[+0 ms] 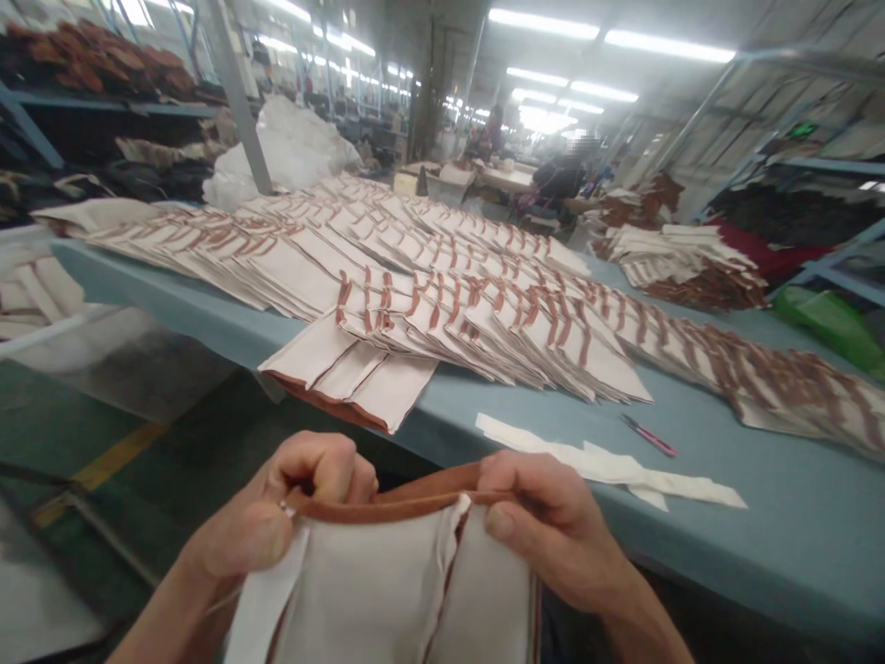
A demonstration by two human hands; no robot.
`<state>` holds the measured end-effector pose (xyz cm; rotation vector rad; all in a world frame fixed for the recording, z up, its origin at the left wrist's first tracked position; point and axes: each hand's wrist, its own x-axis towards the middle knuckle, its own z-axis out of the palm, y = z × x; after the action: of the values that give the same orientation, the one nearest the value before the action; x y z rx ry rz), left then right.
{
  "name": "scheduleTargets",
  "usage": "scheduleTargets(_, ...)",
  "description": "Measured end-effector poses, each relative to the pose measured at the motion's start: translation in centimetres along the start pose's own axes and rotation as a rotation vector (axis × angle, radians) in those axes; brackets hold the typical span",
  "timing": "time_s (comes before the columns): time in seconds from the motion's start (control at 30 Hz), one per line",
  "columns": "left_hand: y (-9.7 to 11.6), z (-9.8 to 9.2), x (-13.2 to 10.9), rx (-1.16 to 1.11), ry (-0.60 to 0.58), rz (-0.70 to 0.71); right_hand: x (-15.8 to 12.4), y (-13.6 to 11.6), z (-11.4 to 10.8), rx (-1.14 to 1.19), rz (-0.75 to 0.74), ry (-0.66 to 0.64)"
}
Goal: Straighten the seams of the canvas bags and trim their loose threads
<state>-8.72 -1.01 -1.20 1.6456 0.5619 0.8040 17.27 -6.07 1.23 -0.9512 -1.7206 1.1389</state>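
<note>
Between my hands hangs a white fabric piece (377, 576) with a brown band along its top edge and a raised seam running down it. My left hand (304, 498) is closed on its top left corner, thumb in front and fingers curled behind the brown edge. My right hand (546, 516) pinches the same edge further right, just past the seam. The top of the piece gapes a little, showing brown material inside. Its lower part runs out of view. A similar white piece (366, 373) with brown edging lies at the table's near edge, beyond my hands.
The blue-covered table (691, 535) carries overlapping rows of white-and-brown pieces (498, 314). White strips (595, 461) and pink-handled thread snips (648, 434) lie front right. A brown-and-white stack (684, 263) and green bag (830, 323) stand right. A person (560, 180) sits far back.
</note>
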Motion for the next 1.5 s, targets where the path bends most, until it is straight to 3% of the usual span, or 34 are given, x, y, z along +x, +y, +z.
scheduleTargets(0.13,2.4,-1.1,1.8,0.25,-0.108,0.002,-0.4,-2.3,-1.6,0.003,0.157,-0.105)
scheduleTargets(0.3,3.9,1.9,3.2,0.493,-0.094,0.236,-0.2,-1.6,-1.6,0.072,0.207,-0.172)
scheduleTargets(0.4,3.6,3.2,3.3,0.525,-0.085,0.276,-0.4,-1.0,-1.5,0.08,0.236,-0.175)
scheduleTargets(0.57,2.5,3.6,3.4,0.614,-0.076,0.321,-0.7,-0.2,-1.8,0.123,0.269,-0.172)
scheduleTargets(0.8,1.6,4.2,3.6,0.934,-0.047,0.441,-0.8,1.4,-2.0,0.111,0.304,-0.148)
scheduleTargets(1.1,-0.3,5.0,4.3,1.155,-0.035,0.477,-1.4,2.3,-1.9,-0.094,0.299,-0.121)
scheduleTargets(1.27,-0.6,5.0,4.2,1.027,-0.04,0.379,-1.6,3.3,-2.3,-0.157,0.294,-0.116)
scheduleTargets(1.5,0.6,4.7,4.2,0.451,-0.115,-0.121,-1.5,5.2,-2.9,-0.162,0.298,-0.142)
